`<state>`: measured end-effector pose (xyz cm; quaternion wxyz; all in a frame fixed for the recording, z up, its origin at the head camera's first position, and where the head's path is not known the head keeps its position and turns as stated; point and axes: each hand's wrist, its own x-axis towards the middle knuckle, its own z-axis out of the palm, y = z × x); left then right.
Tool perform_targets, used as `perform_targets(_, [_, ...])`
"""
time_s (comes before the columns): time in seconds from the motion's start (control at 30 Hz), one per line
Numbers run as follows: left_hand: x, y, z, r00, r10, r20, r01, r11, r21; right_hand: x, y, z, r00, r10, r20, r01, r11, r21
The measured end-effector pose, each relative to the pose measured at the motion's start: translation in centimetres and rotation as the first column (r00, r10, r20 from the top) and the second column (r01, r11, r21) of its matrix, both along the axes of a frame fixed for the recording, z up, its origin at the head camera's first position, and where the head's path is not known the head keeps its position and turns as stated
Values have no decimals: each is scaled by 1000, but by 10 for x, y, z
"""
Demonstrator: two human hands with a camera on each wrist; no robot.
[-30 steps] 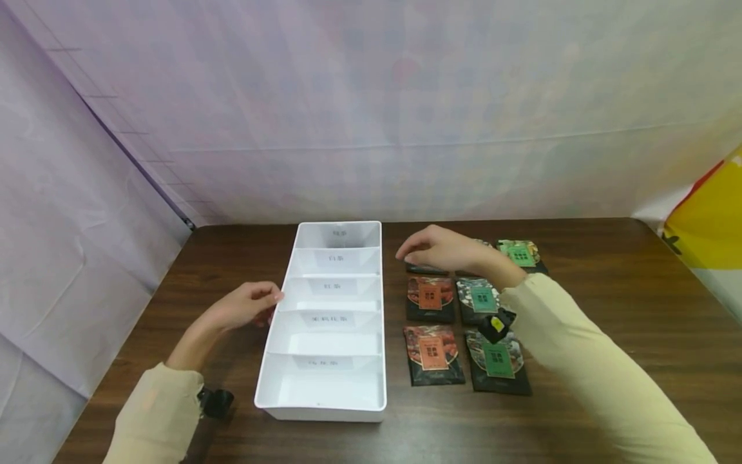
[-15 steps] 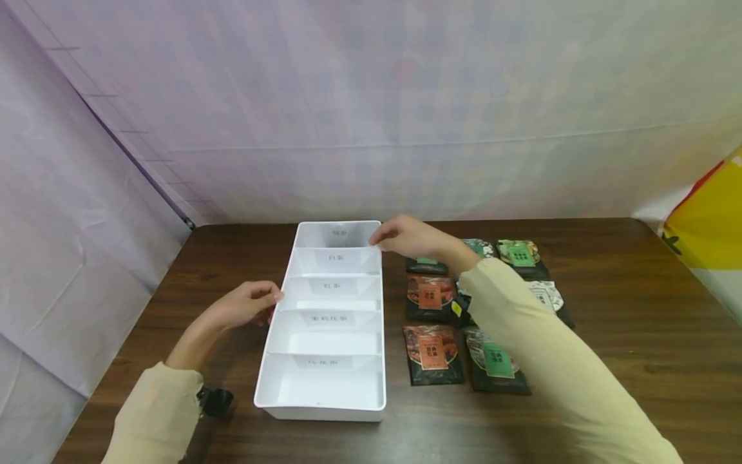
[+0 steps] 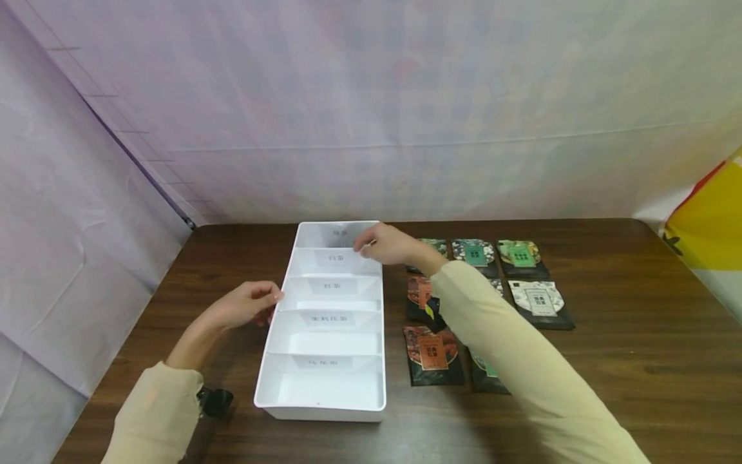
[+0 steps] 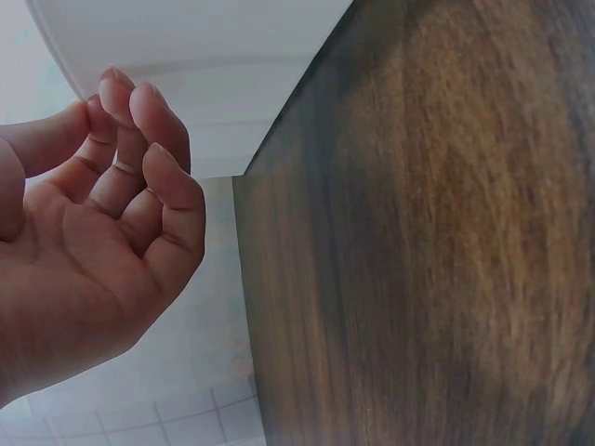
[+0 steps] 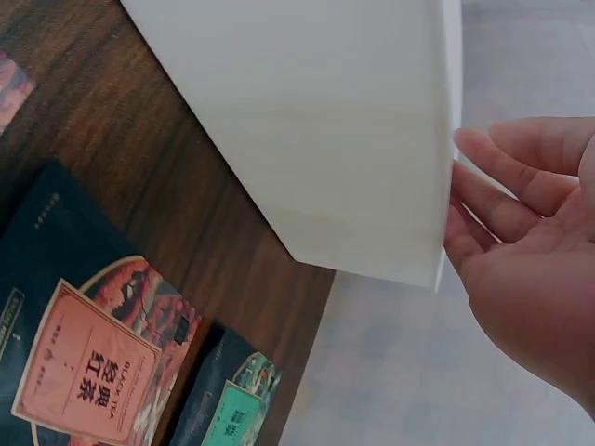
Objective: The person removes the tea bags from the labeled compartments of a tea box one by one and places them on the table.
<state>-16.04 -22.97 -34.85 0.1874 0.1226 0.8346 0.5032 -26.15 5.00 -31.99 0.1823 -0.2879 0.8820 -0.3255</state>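
Note:
A long white divided box (image 3: pixel 320 414) stands on the dark wooden table, with printed labels on its compartment walls. At its left rim my left hand (image 3: pixel 246 305) pinches the edge with thumb and index finger. The left wrist view shows the other fingers (image 4: pixel 149 111) loosely bent before the outer wall. Over the right rim, near the two rear compartments, reaches my right hand (image 3: pixel 390 243). Its fingers (image 5: pixel 502 209) are bent loosely near the rim in the right wrist view, and no object shows in them. Red-labelled black tea sachets (image 3: pixel 433 354) lie right of the box.
Other flat sachets lie in rows right of the box: a white-labelled one (image 3: pixel 542 304), green-labelled ones (image 3: pixel 522 258) at the back, and a partly covered one (image 3: pixel 488 381) under the right sleeve (image 3: pixel 522 361). A pale curtain (image 3: pixel 406 129) hangs behind the table (image 3: pixel 626 335).
My right hand has moved left from above the rear sachets to over the box's back right compartments, uncovering the white-labelled sachet. My left hand and the box have stayed in place.

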Motion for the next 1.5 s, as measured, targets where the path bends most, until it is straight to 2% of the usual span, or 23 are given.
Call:
perform_targets(0.2, [-1,0,-1,1000,-2,-4,2,1000,4,1,-8,-2,997,38,-74,-30,995,99])
perform_targets(0.37, [-1,-1,-3,1000,-1,-7,1,1000,0,2,-11,-2,990,90,-105,-76,988,133])
perform_targets(0.67, [0,1,-1,1000,21,-5,-22,999,-36,6,-10,0,999,50,-21,-46,983,176])
perform_targets(1.0, [-1,1,-2,1000,21,-9,-22,999,-49,4,-4,-2,999,-3,-40,5,998,57])
perform_targets(1.5, [0,1,-2,1000,26,-9,-26,999,-24,7,8,8,995,-92,-26,90,994,-65])
